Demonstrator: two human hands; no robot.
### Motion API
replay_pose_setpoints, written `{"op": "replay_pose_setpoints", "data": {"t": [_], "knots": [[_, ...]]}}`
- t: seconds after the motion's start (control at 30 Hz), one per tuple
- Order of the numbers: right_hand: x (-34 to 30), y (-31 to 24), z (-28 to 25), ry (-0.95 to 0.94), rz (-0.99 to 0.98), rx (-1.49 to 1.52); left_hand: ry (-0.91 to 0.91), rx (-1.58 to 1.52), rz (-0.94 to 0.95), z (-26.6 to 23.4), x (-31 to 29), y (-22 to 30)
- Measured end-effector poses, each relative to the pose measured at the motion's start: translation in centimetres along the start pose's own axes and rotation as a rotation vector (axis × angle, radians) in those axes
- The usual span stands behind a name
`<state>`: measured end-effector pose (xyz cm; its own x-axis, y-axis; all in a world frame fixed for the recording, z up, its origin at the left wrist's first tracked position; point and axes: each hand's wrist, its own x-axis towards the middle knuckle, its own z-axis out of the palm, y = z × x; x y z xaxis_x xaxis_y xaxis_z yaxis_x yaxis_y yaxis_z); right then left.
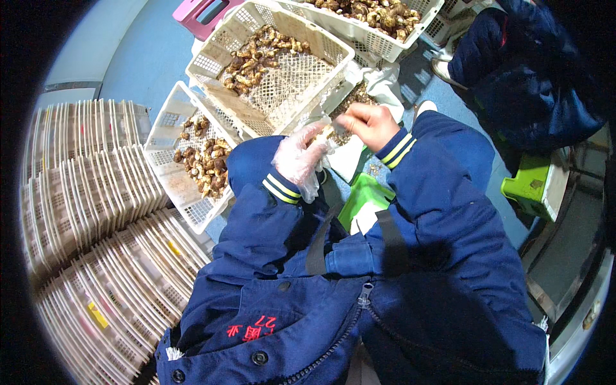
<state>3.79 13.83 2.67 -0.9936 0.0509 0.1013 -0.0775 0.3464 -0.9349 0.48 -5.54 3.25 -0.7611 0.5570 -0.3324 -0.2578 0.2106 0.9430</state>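
My left hand, in a clear plastic glove, is closed around a small pale mushroom, mostly hidden by the fingers. Close beside it, my bare right hand is pinched; a small greyish thing at its fingertips is too blurred to name. Just beyond my hands stands a white perforated crate with brown-capped mushrooms along its far and left sides. A second white crate, lower at the left, holds more mushrooms. Dark trimmings lie beyond my right hand, beside a white plastic bag.
Tall stacks of nested white crates fill the left. A fuller mushroom crate stands at the back, near a pink stool. At the right a person in dark clothes is beside a green stool. Another green stool shows between my legs.
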Motion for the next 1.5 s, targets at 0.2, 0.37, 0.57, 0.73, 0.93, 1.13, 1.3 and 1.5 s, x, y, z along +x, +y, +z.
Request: {"op": "replay_pose_setpoints", "data": {"t": [0.2,0.37,0.57,0.73,0.93,1.13,1.3,1.5], "knots": [[-0.2,-0.1,0.5,0.002,-0.058,-0.008,0.062,0.139,0.041,0.7,-0.7,0.9],[0.0,0.6,0.2,0.098,-0.05,-0.005,0.045,0.244,0.071,1.0,-0.5,1.1],[0.1,0.6,0.1,0.111,0.027,-0.056,0.198,0.53,0.322,0.4,0.2,-1.2],[0.1,1.6,0.1,0.113,0.123,0.035,0.348,0.697,0.479,1.2,-0.4,0.3],[0.2,0.4,0.5,0.128,0.068,0.068,0.368,0.763,0.58,1.3,0.0,1.0],[-0.3,0.3,0.6,0.023,0.092,0.12,0.408,0.837,0.811,1.1,0.3,0.9],[0.0,1.5,0.3,0.005,0.093,0.213,0.347,1.004,0.747,0.9,0.2,1.6],[0.5,1.6,-0.4,0.046,0.11,0.217,0.451,0.939,0.833,1.4,0.2,1.8]]}}
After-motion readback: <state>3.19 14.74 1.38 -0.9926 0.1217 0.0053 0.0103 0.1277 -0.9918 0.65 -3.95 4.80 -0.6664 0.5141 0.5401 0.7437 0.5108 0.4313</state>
